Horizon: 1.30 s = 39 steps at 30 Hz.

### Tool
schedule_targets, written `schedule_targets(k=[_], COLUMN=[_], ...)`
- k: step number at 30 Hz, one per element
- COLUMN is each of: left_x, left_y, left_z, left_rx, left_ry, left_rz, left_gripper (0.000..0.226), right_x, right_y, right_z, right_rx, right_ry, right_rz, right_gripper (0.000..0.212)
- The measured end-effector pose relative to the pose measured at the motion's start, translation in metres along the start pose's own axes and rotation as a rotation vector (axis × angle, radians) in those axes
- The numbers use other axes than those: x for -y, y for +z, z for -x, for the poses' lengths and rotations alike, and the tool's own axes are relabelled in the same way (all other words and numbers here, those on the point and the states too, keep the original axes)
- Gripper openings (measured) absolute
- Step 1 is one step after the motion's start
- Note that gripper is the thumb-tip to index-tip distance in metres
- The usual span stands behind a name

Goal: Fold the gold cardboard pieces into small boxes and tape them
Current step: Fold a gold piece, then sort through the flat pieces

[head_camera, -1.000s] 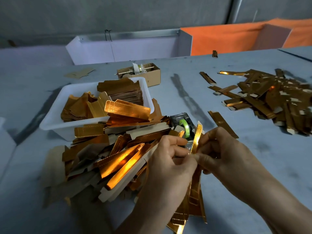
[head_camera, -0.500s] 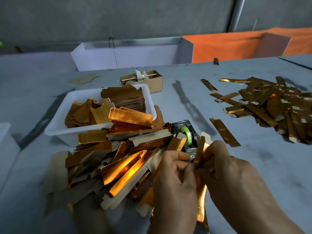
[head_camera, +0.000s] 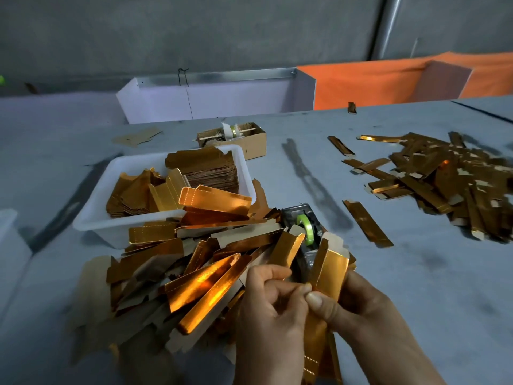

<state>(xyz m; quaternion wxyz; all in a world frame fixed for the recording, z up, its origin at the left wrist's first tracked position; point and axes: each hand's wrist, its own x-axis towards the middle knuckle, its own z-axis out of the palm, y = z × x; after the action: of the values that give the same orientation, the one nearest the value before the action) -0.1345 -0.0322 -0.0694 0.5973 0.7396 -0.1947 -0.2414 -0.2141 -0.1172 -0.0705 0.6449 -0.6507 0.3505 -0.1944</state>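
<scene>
Since half a second ago we have turned the gold piece (head_camera: pixel 331 273) so its broad face shows instead of its edge, and both hands have sunk lower in view. Our right hand (head_camera: pixel 358 298) is wrapped around the piece and our left hand (head_camera: pixel 273 298) pinches its near edge, just in front of the tape dispenser (head_camera: pixel 301 229) on the table (head_camera: pixel 416 273). We judge an uneven squeeze could crease off the perforated line, or the slick foil could slip.
</scene>
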Motion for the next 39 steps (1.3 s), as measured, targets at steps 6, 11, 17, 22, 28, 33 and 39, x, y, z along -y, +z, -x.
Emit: schedule_targets(k=[6, 11, 17, 22, 28, 33, 39], left_x=[0.004, 0.002, 0.009, 0.004, 0.003, 0.028, 0.032], left_y=[-0.008, -0.019, -0.028, -0.014, -0.006, 0.001, 0.006], left_z=[-0.015, -0.022, -0.028, -0.017, -0.021, -0.058, -0.074], left_rx=[0.075, 0.355, 0.564, 0.286, 0.218, -0.019, -0.024], left_ry=[-0.391, -0.641, -0.612, -0.122, 0.255, 0.286, 0.341], left_rz=[0.407, 0.624, 0.614, 0.058, -0.382, -0.651, -0.912], left_gripper=[0.025, 0.046, 0.028, 0.005, 0.014, 0.046, 0.068], right_x=[0.0, -0.002, -0.004, -0.007, -0.001, 0.011, 0.013], right_y=[-0.006, -0.016, -0.018, -0.01, -0.019, -0.059, -0.109], right_z=[-0.001, -0.003, -0.004, -0.002, -0.013, -0.073, -0.133], right_rx=[0.078, 0.117, 0.098, 0.011, -0.01, -0.256, -0.494], right_ry=[0.004, 0.057, 0.037, 0.02, 0.02, -0.042, 0.046], right_rz=[-0.065, -0.079, -0.083, -0.013, -0.014, -0.075, -0.228], right_gripper=[0.017, 0.017, 0.03, 0.008, 0.002, 0.011, 0.034])
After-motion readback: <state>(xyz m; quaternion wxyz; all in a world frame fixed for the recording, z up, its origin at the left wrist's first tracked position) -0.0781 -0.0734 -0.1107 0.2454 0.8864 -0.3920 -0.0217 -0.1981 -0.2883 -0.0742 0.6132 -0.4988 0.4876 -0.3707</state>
